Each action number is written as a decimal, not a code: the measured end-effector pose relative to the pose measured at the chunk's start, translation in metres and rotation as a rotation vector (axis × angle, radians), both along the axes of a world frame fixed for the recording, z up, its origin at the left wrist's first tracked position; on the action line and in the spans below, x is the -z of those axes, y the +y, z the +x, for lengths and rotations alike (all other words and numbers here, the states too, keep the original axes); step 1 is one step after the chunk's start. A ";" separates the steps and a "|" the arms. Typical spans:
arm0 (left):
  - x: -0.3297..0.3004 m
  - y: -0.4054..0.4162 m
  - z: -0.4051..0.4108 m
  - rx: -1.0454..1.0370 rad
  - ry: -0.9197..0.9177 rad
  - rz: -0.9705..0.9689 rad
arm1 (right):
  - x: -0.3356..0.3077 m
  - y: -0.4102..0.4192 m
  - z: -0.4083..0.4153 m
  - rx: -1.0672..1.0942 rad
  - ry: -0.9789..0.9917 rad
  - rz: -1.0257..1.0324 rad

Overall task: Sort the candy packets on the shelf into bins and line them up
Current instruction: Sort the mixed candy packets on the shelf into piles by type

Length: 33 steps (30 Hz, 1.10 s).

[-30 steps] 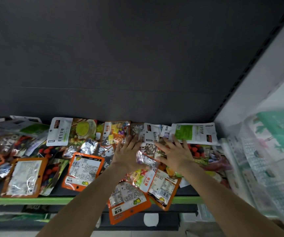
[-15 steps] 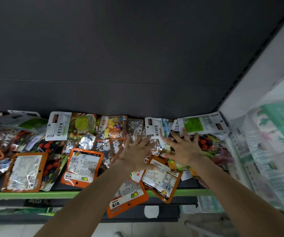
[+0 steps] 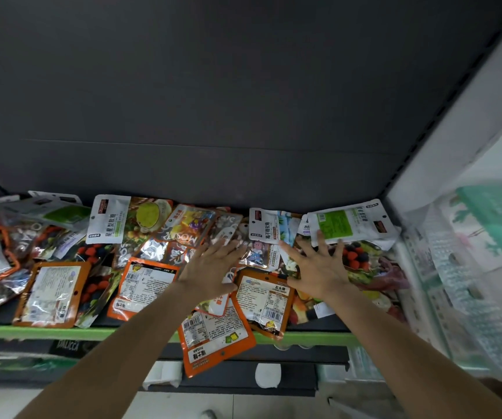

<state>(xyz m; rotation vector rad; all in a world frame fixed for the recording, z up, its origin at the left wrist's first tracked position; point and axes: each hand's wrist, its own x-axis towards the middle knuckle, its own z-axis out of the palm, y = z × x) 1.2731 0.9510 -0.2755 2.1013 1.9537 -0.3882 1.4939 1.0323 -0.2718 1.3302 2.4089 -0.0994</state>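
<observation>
Several candy packets lie in a loose heap on a black shelf with a green front edge [image 3: 41, 331]. My left hand [image 3: 210, 269] lies flat with spread fingers on the packets in the middle. My right hand [image 3: 316, 267] lies flat beside it, fingertips touching a white packet with a green label [image 3: 349, 226]. Between the hands sits a small packet with a cartoon figure [image 3: 257, 252]. An orange packet with a white label [image 3: 263, 300] lies under my wrists. Another orange packet [image 3: 213, 337] hangs over the shelf's front edge.
The dark back wall [image 3: 213, 116] rises behind the shelf. At the right stand pale packaged goods with a green print [image 3: 470, 267] next to the white shelf upright. More orange-framed packets [image 3: 51, 293] lie at the left. A lower shelf [image 3: 243, 376] shows below.
Both hands have slid a little farther back and right over the pile. The packets under them have shifted, and the green-label packet has been pushed toward the back right corner.
</observation>
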 end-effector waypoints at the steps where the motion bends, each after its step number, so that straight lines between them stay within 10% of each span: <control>1: 0.000 0.001 0.004 0.007 0.023 0.008 | 0.000 0.000 -0.001 0.004 -0.001 0.002; 21: 0.000 -0.010 -0.013 -0.042 0.307 0.091 | 0.004 0.001 0.003 -0.034 -0.032 0.040; 33: 0.008 -0.004 -0.002 -0.162 0.102 0.172 | 0.008 0.000 -0.033 0.022 0.107 0.023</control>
